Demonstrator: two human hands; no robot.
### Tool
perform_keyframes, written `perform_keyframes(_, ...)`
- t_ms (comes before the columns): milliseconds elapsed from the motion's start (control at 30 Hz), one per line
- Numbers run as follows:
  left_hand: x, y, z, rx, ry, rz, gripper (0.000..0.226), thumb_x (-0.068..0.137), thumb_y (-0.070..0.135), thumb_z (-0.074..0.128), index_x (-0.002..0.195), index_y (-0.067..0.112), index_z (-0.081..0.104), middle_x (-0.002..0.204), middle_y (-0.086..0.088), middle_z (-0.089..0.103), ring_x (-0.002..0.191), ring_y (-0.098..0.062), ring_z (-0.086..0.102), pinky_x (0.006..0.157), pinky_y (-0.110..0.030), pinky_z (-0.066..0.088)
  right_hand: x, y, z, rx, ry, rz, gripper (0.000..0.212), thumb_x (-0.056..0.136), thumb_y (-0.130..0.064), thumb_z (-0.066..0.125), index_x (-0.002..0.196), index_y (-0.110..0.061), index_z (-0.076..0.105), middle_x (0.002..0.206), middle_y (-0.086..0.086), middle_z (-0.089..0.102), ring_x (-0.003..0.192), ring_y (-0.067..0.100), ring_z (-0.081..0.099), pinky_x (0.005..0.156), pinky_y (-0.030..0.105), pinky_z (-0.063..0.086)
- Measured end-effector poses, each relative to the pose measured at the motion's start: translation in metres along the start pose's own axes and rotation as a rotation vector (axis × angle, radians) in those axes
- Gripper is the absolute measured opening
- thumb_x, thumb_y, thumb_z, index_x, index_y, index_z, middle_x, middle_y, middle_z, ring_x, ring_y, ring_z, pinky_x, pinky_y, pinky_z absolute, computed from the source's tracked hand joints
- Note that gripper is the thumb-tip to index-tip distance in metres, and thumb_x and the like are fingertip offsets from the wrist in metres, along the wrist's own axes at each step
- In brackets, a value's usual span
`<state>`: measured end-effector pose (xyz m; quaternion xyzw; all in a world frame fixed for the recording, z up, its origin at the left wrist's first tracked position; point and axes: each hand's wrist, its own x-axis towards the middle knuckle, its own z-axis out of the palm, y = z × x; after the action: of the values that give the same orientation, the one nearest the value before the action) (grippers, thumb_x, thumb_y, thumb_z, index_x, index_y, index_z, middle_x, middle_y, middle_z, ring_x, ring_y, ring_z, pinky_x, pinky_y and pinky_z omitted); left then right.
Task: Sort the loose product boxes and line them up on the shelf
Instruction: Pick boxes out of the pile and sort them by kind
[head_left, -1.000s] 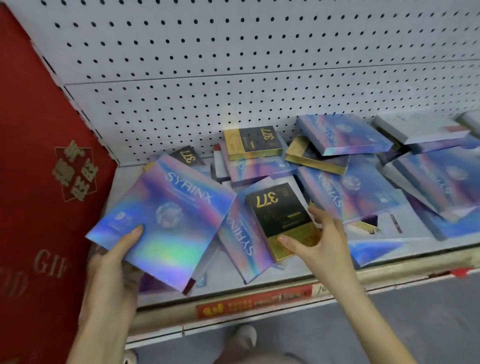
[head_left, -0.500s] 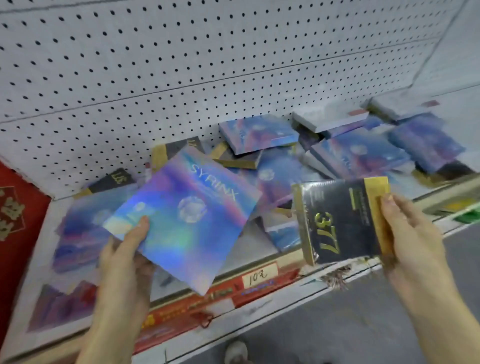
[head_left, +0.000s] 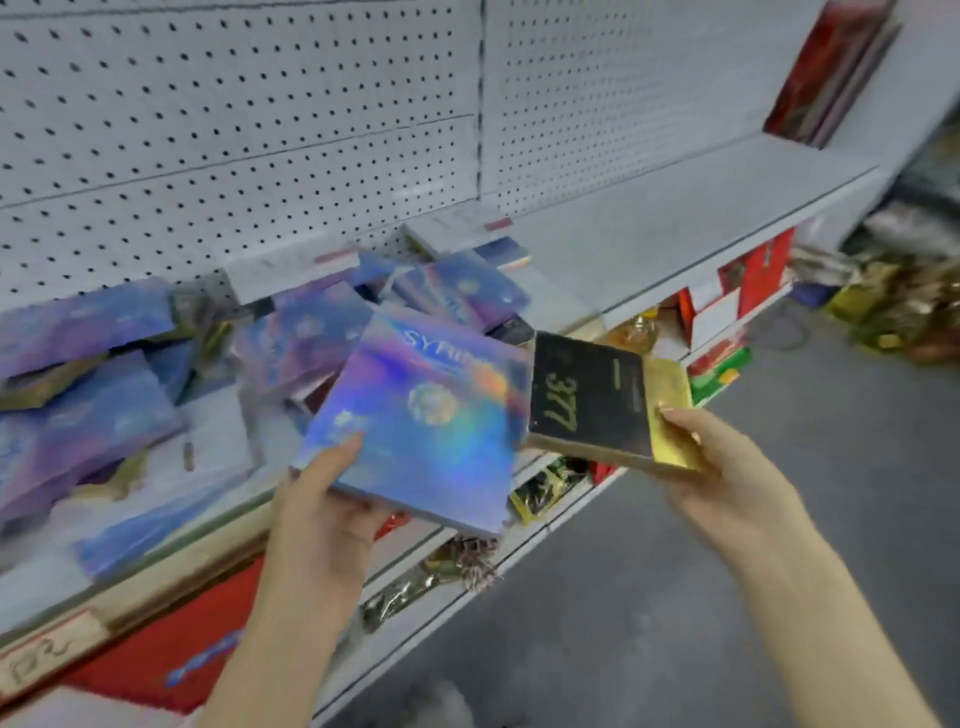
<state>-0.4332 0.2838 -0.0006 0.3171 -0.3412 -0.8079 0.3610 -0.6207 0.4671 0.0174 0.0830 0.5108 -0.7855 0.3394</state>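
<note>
Left hand (head_left: 328, 512) gripped the holographic SYRINX box (head_left: 431, 421) at its lower left corner, thumb on the front face, fingers underneath. The box was tilted and held in the air in front of the shelf edge.

Right hand (head_left: 727, 470) gripped the black 377 box (head_left: 592, 397) by its gold end, thumb on top of the gold band. That box was also in the air, off the shelf, with its left edge just beside or tucked behind the SYRINX box's right edge; couldn't tell if they touched.

Below both boxes: a lower shelf (head_left: 524, 551) with crinkly wrapped goods, blurred, and a red label strip (head_left: 171, 644) on the front at left. Grey floor (head_left: 779, 571) on the right.

Behind the hands: the white shelf (head_left: 675, 228). Its left part carried a loose pile of boxes (head_left: 119, 405), mostly holographic blue-purple, overlapping at odd angles, with a few dark-and-gold edges among them. Two pale flat boxes (head_left: 457, 228) lay at the back of the pile against the pegboard panel (head_left: 260, 119).

Far top right: a red box (head_left: 826, 67) leaned upright at the shelf's far end. More red and white packs (head_left: 748, 280) sat on the lower level past it.
</note>
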Motion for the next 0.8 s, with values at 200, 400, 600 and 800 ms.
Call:
perform_keyframes(200,0.029,-0.045,0.089,0.011,0.007,-0.010,0.032,0.094,0.023,0.047,0.078,0.023,0.076,0.084,0.006,0.075,0.068,-0.007,0.069,0.055,-0.022,0.054,0.063,-0.078,-0.059,0.043,-0.052,-0.091,0.041,0.078,-0.015,0.064,0.118,-0.007,0.063,0.102,0.005,0.074,0.086,0.013,0.071,0.072,0.023,0.059)
perform_keyframes(400,0.101,-0.089,0.170,-0.002,0.070,0.072,0.017,0.094,0.016,0.046,0.098,0.021,0.062,0.091,0.004,0.075,0.078,-0.009,0.071,0.061,-0.028,0.059,0.156,-0.142,-0.070,-0.128,-0.092,-0.138,0.027,0.091,-0.029,0.058,0.114,-0.014,0.063,0.106,0.004,0.073,0.101,0.018,0.069,0.077,0.033,0.058)
perform_keyframes(600,0.183,-0.138,0.240,-0.091,0.217,0.052,0.014,0.092,0.014,0.051,0.100,0.016,0.062,0.086,0.002,0.075,0.075,-0.013,0.071,0.054,-0.029,0.057,0.275,-0.235,-0.072,-0.202,-0.051,0.000,0.013,0.088,-0.008,0.063,0.101,-0.011,0.062,0.101,0.010,0.073,0.097,0.024,0.069,0.081,0.037,0.058)
perform_keyframes(800,0.237,-0.160,0.295,-0.176,0.301,0.070,0.012,0.090,0.012,0.055,0.097,0.013,0.065,0.095,0.000,0.074,0.083,-0.010,0.071,0.067,-0.026,0.059,0.370,-0.303,-0.065,-0.292,-0.184,-0.096,0.021,0.081,-0.001,0.065,0.101,-0.006,0.066,0.096,0.013,0.071,0.083,0.016,0.069,0.066,0.021,0.051)
